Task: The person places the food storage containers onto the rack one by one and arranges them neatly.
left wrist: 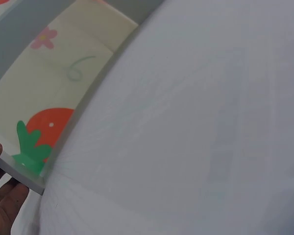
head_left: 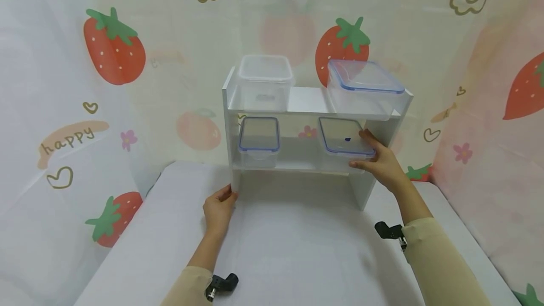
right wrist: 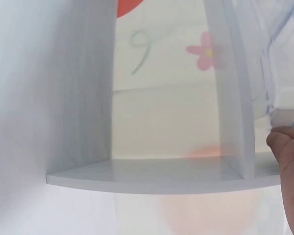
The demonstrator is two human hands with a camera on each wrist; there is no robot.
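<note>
A white two-tier shelf [head_left: 297,170] stands on the table. My left hand [head_left: 218,209] pinches the front edge of its left side panel, low down; in the left wrist view, thumb and fingers of that hand [left wrist: 7,205] lie on either side of the panel end [left wrist: 22,177]. On the right of the lower tier, my right hand [head_left: 382,162] grips a clear food container [head_left: 335,160] with a blue-edged lid, fingers at the lid's right side and thumb at the front. The right wrist view shows only part of this hand [right wrist: 291,156] beside the container [right wrist: 284,117].
A smaller blue-edged container [head_left: 259,158] sits on the lower tier's left. Above it stands a clear container with a whitish lid [head_left: 265,93], and at the top right a larger blue-lidded one [head_left: 361,100]. White cloth covers the table [head_left: 293,249]; a strawberry-printed curtain [head_left: 178,41] hangs behind.
</note>
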